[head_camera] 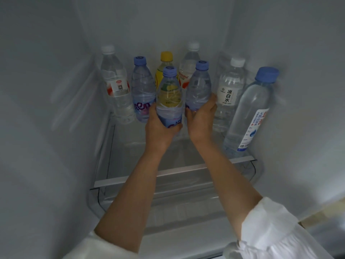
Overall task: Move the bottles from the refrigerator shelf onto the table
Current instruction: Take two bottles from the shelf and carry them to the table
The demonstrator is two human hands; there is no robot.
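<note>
Two bottles gripped on the fridge shelf

Left hand (158, 128) wraps the near blue-cap bottle (169, 98); right hand (202, 116) curls round its right neighbour (198, 86). Six more stand on the shelf (168, 172). Best lift straight up, then draw both nearward, clear of the tall bottle (250, 113) at right.

Location: refrigerator interior, likely a kitchen.
White moulded walls (56, 128), a glass shelf (186, 169) with metal trim, and bottled drinks (231, 90) standing in rows.
</note>
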